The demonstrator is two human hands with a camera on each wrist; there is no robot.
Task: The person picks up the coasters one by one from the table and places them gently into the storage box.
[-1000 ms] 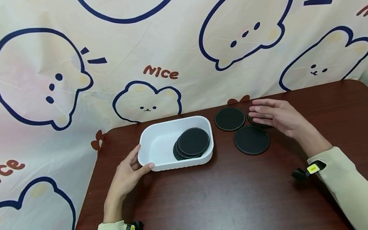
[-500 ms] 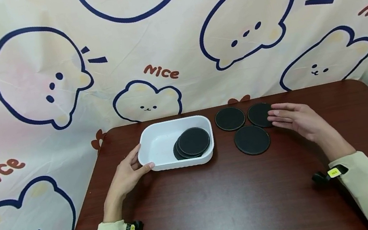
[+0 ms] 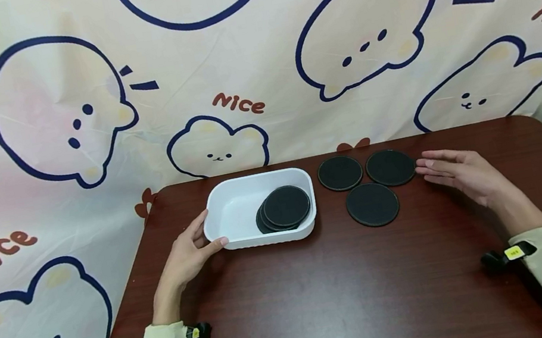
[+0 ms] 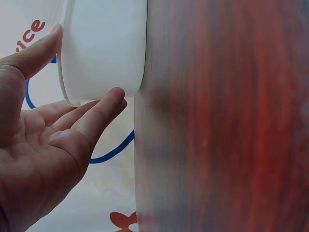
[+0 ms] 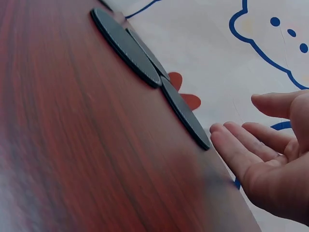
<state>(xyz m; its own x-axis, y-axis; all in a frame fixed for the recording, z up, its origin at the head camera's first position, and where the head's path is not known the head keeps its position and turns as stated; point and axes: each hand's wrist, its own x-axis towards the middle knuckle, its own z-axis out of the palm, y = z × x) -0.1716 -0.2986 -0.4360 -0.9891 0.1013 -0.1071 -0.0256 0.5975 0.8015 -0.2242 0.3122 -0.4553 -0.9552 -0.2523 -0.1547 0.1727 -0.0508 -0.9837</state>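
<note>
My left hand [image 3: 186, 261] grips the left end of a white, oblong, plastic-looking tray [image 3: 230, 212]; my right hand [image 3: 462, 174], empty, fingers extended, lies nearer the rightmost round, black, leather-looking disc [image 3: 390, 168], just leftward, perhaps touching.

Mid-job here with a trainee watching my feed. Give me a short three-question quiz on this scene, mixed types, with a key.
1. How many black discs lie directly on the table, outside the white tray?

2. About the right hand, true or false: it is gripping a disc.

3. The left hand holds one end of the white tray. Where do the overlapping discs sit?
A) Inside, at that end
B) Inside, toward the opposite end
C) Outside the tray

Key:
1. Three.
2. False; it holds nothing.
3. B.
</note>
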